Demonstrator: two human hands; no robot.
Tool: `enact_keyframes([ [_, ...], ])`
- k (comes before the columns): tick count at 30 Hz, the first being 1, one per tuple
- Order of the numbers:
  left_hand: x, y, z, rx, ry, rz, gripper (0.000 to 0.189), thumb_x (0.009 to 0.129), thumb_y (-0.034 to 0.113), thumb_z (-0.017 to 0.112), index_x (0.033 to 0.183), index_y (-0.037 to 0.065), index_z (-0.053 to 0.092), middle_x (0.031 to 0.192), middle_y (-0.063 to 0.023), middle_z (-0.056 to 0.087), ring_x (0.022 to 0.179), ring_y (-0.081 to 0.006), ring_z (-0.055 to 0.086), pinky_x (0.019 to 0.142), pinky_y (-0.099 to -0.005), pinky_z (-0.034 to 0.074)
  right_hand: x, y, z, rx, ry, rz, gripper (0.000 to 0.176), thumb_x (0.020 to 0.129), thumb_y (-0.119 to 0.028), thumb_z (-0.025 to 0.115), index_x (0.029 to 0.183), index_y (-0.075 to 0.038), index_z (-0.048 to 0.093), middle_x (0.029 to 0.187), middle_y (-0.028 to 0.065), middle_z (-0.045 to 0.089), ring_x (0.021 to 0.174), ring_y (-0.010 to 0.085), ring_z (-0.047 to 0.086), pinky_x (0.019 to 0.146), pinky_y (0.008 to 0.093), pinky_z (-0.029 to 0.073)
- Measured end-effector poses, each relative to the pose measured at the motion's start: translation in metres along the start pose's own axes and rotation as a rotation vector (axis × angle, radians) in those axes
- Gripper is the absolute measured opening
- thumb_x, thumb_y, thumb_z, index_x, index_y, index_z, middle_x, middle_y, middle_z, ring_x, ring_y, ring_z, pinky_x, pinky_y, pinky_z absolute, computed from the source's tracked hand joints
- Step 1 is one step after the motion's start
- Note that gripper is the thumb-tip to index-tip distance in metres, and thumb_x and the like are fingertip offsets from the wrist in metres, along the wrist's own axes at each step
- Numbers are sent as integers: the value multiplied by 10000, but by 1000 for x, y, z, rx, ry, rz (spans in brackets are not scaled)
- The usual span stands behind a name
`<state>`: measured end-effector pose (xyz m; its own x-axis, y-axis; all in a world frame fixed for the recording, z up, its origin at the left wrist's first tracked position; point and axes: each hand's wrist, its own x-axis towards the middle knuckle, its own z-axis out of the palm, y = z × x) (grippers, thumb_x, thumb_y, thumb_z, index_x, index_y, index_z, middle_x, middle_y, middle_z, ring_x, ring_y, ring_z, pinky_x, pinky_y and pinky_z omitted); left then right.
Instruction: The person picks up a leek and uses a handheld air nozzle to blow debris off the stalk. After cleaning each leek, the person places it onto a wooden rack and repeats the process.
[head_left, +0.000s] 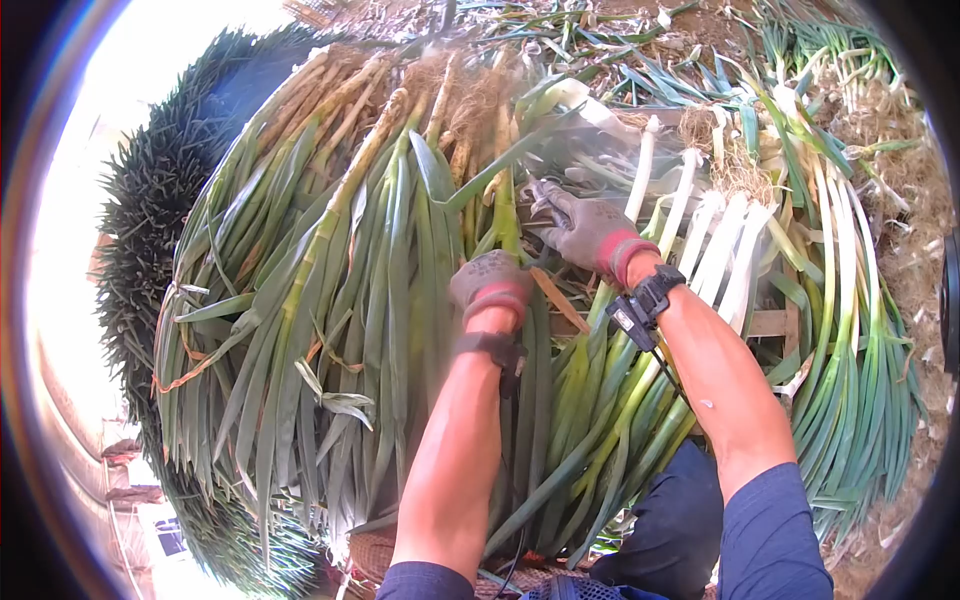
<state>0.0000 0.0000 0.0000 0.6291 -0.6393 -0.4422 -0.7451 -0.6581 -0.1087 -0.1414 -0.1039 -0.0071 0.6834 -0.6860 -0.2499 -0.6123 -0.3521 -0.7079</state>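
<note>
My left hand [491, 280], in a grey glove with a red cuff, is closed around the green stalk of a leek [507, 222] at the centre. Just right of that stalk is my right hand [592, 232], also gloved, its fingers bent together near the leek's upper part; what they hold, if anything, is too small to tell. Untrimmed leeks [335, 215] with brown roots lie to the left, their long leaves hanging toward me. Right of my hands lie leeks with clean white stems [728, 245].
Another bunch of white-stemmed leeks [842, 260] lies at the right. A dark green heap of leaves [150, 220] stands at the far left. Leaf scraps [610, 45] litter the ground at the back. A wooden slat [768, 323] shows beneath the stems.
</note>
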Motion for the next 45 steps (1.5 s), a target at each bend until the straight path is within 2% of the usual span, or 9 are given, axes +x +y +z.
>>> enact_keyframes([
  [11,4,-16,15,-163,-109,73,520,883,476,710,1164,48,798,1146,-207,784,1062,-389,758,908,-458,585,-127,19,-7,-19,-195,-22,769,941,-441,700,1634,-228,447,1066,256,717,1029,446,703,933,512,535],
  [15,-21,-18,17,-188,-143,146,582,859,518,738,1170,29,788,1119,-220,784,1052,-384,760,888,-450,578,-121,23,-3,-15,-73,-89,732,945,-407,684,1613,-188,479,1050,257,705,1010,449,698,923,516,535],
  [20,-43,-25,15,-187,-291,140,687,837,596,758,1152,-14,779,1034,-192,788,956,-336,764,850,-441,573,-83,15,-8,17,-26,-5,749,937,-381,687,1619,-171,462,1279,225,728,1172,421,689,1036,468,527],
  [26,-51,-30,35,-417,-292,106,615,887,500,782,1198,-30,756,1096,-195,782,1016,-335,748,899,-432,557,-37,21,-9,3,24,-5,753,946,-396,690,1626,-170,456,1381,218,686,1269,411,649,1094,446,492],
  [28,-55,-35,47,-555,-277,64,561,916,431,776,1211,-45,744,1120,-203,775,1028,-326,742,904,-427,554,-25,21,-6,-17,56,-25,737,957,-413,684,1619,-171,470,1488,200,627,1365,394,592,1156,427,451],
  [33,-73,-30,93,-1169,-125,-33,465,969,327,725,1220,-64,706,1082,-199,761,994,-294,722,875,-422,527,-12,6,-9,-44,32,55,735,956,-423,680,1624,-199,466,1468,211,637,1352,392,603,1135,429,465],
  [37,-93,-21,100,-825,-26,-58,506,989,388,598,1212,-54,698,1042,-176,738,942,-250,661,878,-404,503,-10,-3,-8,-31,60,86,754,943,-418,692,1630,-217,455,1408,228,669,1300,405,635,1101,439,485],
  [38,-96,-23,101,-871,-68,-38,652,984,526,511,1261,-33,700,1201,-323,705,1133,-486,652,1003,-494,478,-9,-5,-8,-27,69,83,757,940,-415,695,1631,-221,455,1391,233,677,1282,411,645,1091,441,490],
  [45,-110,-42,113,-1404,-402,-80,433,973,382,592,1126,-4,716,972,-136,713,878,-279,661,848,-407,521,-45,16,1,-4,-21,3,726,936,-414,701,1612,-276,476,1316,180,725,1169,407,701,1003,469,538],
])
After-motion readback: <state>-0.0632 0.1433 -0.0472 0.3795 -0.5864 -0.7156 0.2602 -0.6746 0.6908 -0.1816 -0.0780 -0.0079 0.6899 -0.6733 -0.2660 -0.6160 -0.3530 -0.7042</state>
